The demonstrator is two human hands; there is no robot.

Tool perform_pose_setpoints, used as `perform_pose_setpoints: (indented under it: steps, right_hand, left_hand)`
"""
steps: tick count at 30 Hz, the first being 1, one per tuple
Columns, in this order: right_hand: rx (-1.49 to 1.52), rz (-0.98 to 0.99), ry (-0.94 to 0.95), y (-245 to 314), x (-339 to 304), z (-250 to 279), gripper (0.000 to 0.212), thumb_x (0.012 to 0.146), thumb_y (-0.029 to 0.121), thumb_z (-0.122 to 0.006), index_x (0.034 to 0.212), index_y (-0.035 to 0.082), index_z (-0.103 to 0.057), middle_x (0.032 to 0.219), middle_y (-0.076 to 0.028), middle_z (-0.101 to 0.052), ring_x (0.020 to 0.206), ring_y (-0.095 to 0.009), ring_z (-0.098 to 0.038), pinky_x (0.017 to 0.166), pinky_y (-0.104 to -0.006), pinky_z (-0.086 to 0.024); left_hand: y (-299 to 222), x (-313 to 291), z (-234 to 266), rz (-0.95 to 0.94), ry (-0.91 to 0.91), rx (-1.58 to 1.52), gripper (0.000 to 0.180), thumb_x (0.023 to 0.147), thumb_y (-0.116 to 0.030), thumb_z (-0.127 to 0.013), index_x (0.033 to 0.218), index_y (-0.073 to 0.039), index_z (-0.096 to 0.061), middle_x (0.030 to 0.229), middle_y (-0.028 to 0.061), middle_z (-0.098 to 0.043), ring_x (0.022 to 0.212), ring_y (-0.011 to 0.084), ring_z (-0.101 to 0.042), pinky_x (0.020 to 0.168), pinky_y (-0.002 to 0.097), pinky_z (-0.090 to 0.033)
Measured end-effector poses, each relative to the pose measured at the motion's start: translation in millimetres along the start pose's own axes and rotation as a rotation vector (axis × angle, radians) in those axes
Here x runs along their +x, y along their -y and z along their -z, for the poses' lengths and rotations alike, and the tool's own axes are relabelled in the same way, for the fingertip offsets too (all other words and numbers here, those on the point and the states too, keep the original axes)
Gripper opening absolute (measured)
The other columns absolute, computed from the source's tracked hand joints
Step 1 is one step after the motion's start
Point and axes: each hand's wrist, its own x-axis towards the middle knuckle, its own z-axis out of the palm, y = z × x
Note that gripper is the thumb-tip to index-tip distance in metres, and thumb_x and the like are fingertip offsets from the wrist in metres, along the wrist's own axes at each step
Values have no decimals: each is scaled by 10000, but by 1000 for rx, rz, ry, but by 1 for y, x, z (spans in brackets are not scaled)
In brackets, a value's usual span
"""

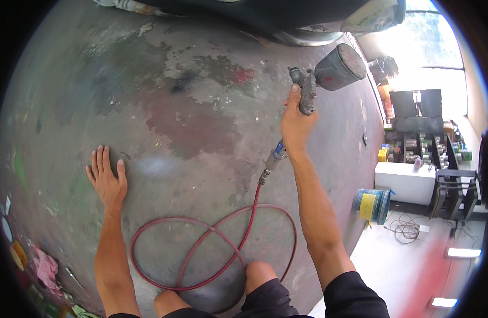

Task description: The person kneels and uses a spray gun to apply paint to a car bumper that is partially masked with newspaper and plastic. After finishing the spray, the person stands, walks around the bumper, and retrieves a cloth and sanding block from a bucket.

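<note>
My right hand is wrapped round the grip of a paint-stained spray gun, thumb on its upper part. A grey cup with a speckled lid is fixed to the gun, tilted toward the right. From beneath the grip comes a blue and metal air fitting, and a red air hose runs down from it in loops over the floor near my knees. On the left, my left hand is open with fingers stretched out, holding nothing. Whether its palm touches the floor I cannot tell.
The stained floor spreads beneath me. A dark curved body overhangs the far edge. At right are a blue bucket, a white box, a rack of cans and a coiled cable. Bottom left lies a pink cloth.
</note>
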Motion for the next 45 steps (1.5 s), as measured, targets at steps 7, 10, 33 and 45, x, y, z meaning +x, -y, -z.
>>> perform_pose_setpoints:
  steps: [7, 10, 33, 45]
  right_hand:
    - [59, -133, 13, -6, 3, 20, 575, 1055, 559, -689, 860, 20, -738, 678, 18, -560, 617, -105, -524, 601, -323, -412]
    - [97, -113, -39, -13, 4, 20, 580, 1050, 567, -693, 849, 24, -728, 656, 23, -537, 597, -107, -517, 578, -323, -402]
    - [338, -157, 190, 105, -55, -57, 515, 1031, 536, -743, 938, 29, -738, 687, 25, -575, 531, -62, -466, 501, -286, -364]
    - [322, -47, 177, 143, -53, -78, 504, 1056, 526, -706, 969, 31, -738, 807, 2, -668, 583, -70, -501, 521, -295, -386]
  left_hand:
    - [2, -1, -2, -19, 34, 23, 596, 1119, -454, -484, 1602, -106, -502, 1696, 97, -456, 1620, 309, -322, 1334, 571, -143]
    - [7, -2, -5, -28, 30, 62, 599, 1116, -449, -486, 1604, -104, -498, 1698, 98, -452, 1622, 313, -317, 1336, 566, -145]
    - [-3, 0, 7, 53, 71, -24, 592, 1097, -430, -507, 1586, -95, -514, 1695, 72, -459, 1626, 301, -300, 1339, 566, -127]
    - [-2, 0, 6, 73, 74, -60, 602, 1093, -442, -504, 1585, -95, -516, 1695, 79, -456, 1625, 306, -305, 1341, 579, -118]
